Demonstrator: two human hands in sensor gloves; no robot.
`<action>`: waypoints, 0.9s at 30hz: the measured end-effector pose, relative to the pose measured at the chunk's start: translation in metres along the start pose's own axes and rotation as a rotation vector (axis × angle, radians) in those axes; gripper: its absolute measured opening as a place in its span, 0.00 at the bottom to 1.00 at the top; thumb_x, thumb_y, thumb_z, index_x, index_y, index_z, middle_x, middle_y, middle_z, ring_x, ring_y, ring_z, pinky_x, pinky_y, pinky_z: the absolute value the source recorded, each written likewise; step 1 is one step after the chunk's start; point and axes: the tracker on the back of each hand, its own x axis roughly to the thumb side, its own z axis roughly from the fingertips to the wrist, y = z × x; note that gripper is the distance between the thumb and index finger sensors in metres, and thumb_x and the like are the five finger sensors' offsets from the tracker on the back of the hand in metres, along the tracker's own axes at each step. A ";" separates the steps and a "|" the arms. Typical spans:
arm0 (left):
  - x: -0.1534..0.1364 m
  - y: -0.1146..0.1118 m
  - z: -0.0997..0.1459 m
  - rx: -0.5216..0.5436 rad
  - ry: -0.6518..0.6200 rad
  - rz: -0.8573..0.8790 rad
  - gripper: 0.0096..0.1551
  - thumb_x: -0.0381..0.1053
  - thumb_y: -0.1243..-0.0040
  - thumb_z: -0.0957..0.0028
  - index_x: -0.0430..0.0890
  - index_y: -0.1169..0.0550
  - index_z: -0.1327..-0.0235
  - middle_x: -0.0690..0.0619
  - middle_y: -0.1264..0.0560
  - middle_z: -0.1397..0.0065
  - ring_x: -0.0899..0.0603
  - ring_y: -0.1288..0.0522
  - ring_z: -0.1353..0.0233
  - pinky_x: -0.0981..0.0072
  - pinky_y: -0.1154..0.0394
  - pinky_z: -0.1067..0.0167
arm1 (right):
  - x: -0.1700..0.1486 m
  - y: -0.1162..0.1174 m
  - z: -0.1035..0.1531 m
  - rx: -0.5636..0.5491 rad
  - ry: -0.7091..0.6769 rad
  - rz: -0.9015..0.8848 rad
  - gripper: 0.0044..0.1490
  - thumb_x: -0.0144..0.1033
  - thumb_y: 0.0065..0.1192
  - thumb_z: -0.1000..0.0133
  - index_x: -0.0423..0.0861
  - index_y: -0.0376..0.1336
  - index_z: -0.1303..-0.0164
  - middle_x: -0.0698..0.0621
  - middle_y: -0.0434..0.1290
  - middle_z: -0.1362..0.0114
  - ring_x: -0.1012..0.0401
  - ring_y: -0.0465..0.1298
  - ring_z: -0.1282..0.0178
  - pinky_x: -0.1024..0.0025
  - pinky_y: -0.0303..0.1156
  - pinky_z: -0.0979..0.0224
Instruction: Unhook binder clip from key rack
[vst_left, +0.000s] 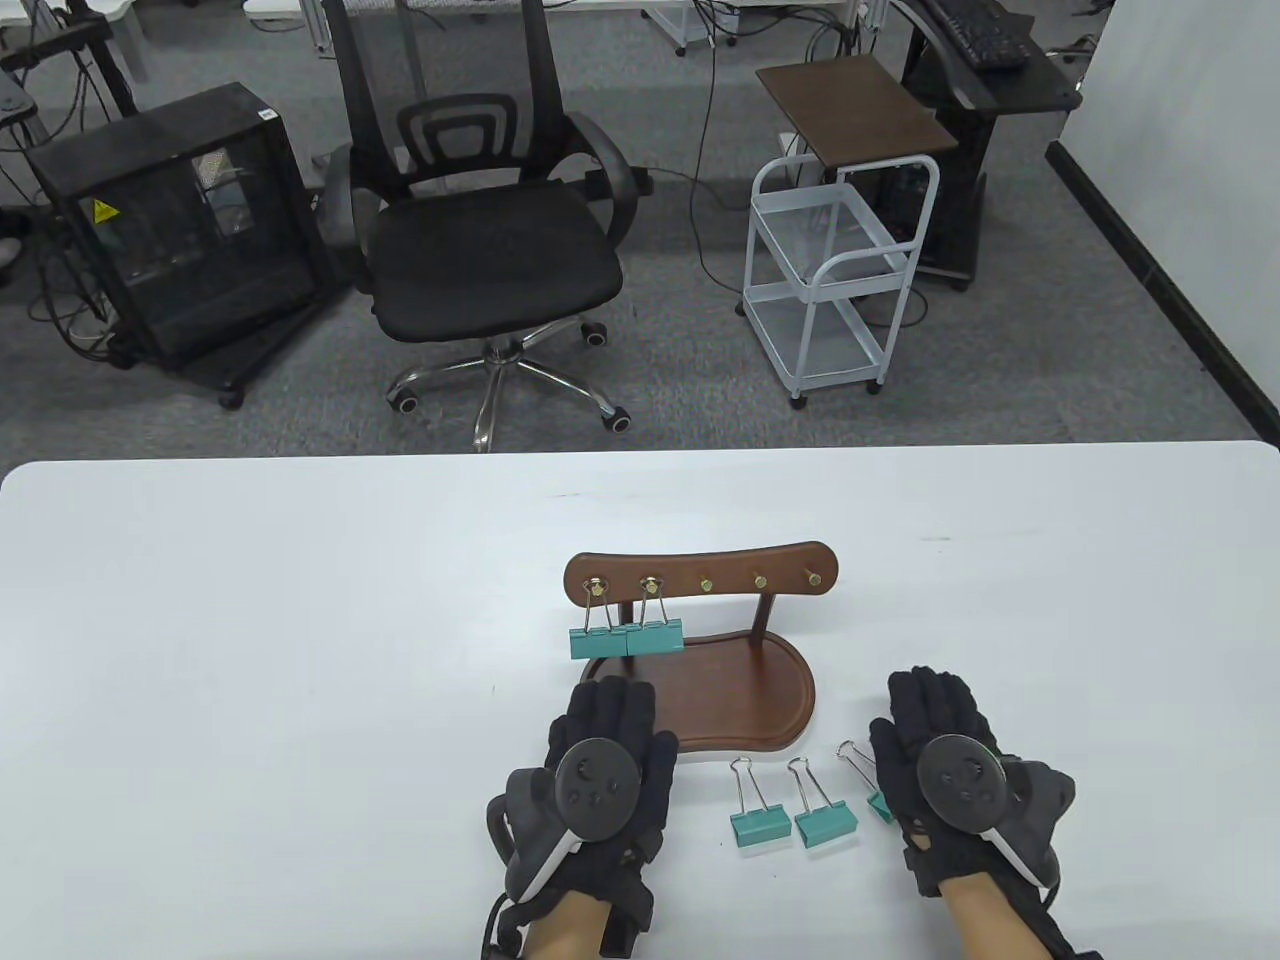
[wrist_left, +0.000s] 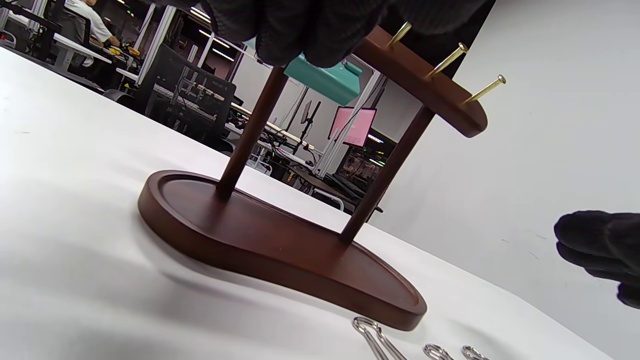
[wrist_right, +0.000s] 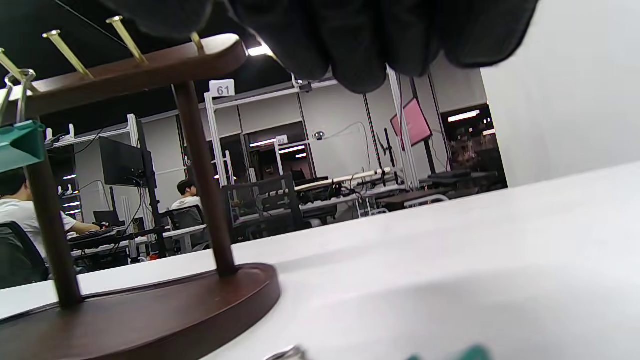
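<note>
Grey carpet floor (vst_left: 700, 400) beyond a white table (vst_left: 250, 620) w/ rounded corners. Black mesh office chair (vst_left: 480, 230) on a chrome star base stands behind it, centre-left. Left of the chair: black glass-sided PC case (vst_left: 170, 230) w/ yellow warning sticker, on a wheeled base, cables trailing on the floor nearby. Right of the chair: white 3-tier wire cart (vst_left: 840, 270) on casters, w/ a dark brown wood top (vst_left: 850, 110). Far right: black desk stand w/ keyboard (vst_left: 985, 30); white wall (vst_left: 1190, 150) w/ black baseboard running diagonally. Wrist views show more of the room: ceiling strip lights, pink screen (wrist_right: 412, 122), monitors, white frame posts, a "61" sign (wrist_right: 222, 89), seated people at desks.
</note>
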 end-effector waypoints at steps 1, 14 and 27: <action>0.000 0.000 0.000 0.002 0.001 0.002 0.36 0.65 0.58 0.42 0.54 0.35 0.20 0.51 0.40 0.14 0.40 0.48 0.15 0.44 0.46 0.24 | -0.002 0.000 0.000 -0.006 0.008 -0.007 0.37 0.56 0.52 0.54 0.48 0.62 0.37 0.45 0.66 0.28 0.45 0.64 0.28 0.50 0.67 0.32; -0.008 0.006 0.000 0.096 0.059 0.018 0.36 0.63 0.42 0.43 0.54 0.32 0.21 0.48 0.36 0.15 0.38 0.41 0.16 0.43 0.41 0.25 | -0.002 0.012 0.003 0.058 -0.002 -0.024 0.37 0.55 0.52 0.54 0.48 0.61 0.37 0.44 0.66 0.28 0.44 0.64 0.28 0.50 0.67 0.31; -0.019 0.003 0.004 0.113 -0.021 0.060 0.57 0.85 0.58 0.52 0.52 0.41 0.15 0.46 0.37 0.15 0.35 0.35 0.17 0.43 0.34 0.25 | -0.003 0.017 0.005 0.133 0.045 -0.076 0.37 0.54 0.52 0.53 0.48 0.60 0.36 0.43 0.65 0.27 0.44 0.63 0.27 0.50 0.66 0.30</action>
